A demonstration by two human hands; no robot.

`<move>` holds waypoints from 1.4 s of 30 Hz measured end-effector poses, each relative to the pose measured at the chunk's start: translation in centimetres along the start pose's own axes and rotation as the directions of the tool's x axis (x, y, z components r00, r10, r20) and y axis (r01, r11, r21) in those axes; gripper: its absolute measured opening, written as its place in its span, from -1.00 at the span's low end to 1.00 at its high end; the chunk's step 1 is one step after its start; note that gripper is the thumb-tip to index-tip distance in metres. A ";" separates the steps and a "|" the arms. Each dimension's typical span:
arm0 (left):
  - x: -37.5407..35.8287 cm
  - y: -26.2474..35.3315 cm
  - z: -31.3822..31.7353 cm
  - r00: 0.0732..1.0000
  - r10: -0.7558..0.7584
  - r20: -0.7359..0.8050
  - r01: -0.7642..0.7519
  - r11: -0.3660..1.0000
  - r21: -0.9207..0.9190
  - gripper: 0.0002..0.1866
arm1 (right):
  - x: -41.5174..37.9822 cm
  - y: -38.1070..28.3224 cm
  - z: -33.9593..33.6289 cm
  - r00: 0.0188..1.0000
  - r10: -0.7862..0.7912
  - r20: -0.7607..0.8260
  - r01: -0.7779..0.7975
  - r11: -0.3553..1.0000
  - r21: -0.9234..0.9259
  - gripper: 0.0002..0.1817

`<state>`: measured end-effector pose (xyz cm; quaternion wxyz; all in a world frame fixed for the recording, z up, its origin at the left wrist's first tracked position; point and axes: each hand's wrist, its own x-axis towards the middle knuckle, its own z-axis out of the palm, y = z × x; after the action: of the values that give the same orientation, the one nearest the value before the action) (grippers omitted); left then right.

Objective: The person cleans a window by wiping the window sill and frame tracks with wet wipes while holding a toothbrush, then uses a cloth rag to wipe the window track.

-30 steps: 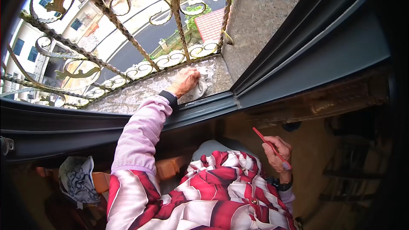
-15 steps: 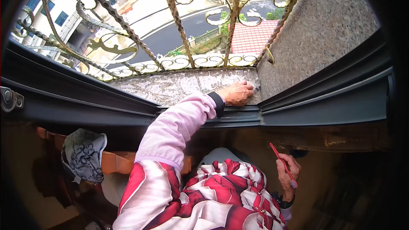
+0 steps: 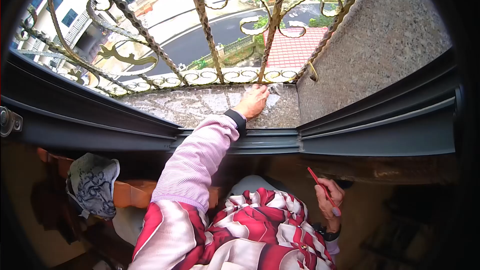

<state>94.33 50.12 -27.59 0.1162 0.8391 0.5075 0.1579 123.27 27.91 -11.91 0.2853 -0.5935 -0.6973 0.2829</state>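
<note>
My left hand [image 3: 253,102] reaches through the window onto the stone sill [image 3: 175,104], fingers curled and pressed down near the foot of the railing. A crumpled pale, wad-like piece [image 3: 275,89] shows at its fingertips; its kind is hard to make out. Around the hand the sill is wet or streaked with whitish patches. Lower right, inside the room, my right hand [image 3: 330,197] grips a red toothbrush [image 3: 324,189] by its handle, the bristle end pointing down toward my wrist.
A metal railing [image 3: 205,25] with scrolls stands along the sill's outer edge. Granite wall [image 3: 370,55] rises at the right. The dark window track [image 3: 265,140] crosses in front of me. At left, a grey patterned cloth [image 3: 95,185] hangs over brown wooden furniture [image 3: 132,193].
My left hand has moved left and outward across the sill, from the right corner toward the railing. The right hand still holds the toothbrush, and the view has shifted slightly.
</note>
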 end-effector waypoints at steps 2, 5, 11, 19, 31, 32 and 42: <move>-0.8 0.0 -1.5 0.993 -0.103 0.052 0.102 0.994 0.032 -0.75 | -0.8 0.1 -0.4 0.999 0.022 -0.042 -0.023 0.999 -0.023 -0.81; -2.4 -0.8 -2.0 0.977 -0.192 0.091 0.173 0.967 0.187 -0.75 | -1.5 0.7 -1.0 0.995 0.051 -0.089 -0.054 0.998 -0.025 -0.81; -3.9 -3.1 -4.2 0.938 -0.346 0.028 0.330 0.913 0.242 -0.82 | -1.8 -0.1 -1.0 0.996 0.056 -0.066 -0.059 0.997 -0.041 -0.83; -6.5 -3.7 -9.1 0.771 -0.597 -0.221 0.636 0.711 0.300 -0.83 | 0.0 -1.0 -0.6 1.000 -0.030 0.006 0.030 1.000 0.002 -0.82; -9.9 -5.2 -10.5 0.592 -0.754 0.287 0.794 0.606 -0.046 -0.64 | 2.1 -1.9 -0.5 0.996 -0.061 0.061 0.060 0.998 0.021 -0.83; -9.3 -5.4 -10.2 0.636 -0.742 0.211 0.767 0.638 -0.069 -0.59 | 2.2 -2.0 -0.4 0.997 -0.041 0.063 0.040 0.999 0.027 -0.83; -10.0 -6.3 -10.5 0.573 -0.811 -0.118 0.790 0.585 -0.183 -0.80 | 1.0 -1.7 -0.5 1.000 0.007 0.027 -0.007 1.000 0.017 -0.83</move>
<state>80.84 44.49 -21.58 0.1725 0.4920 0.8308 0.1947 122.37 28.74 -10.29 0.2796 -0.5897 -0.6967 0.2978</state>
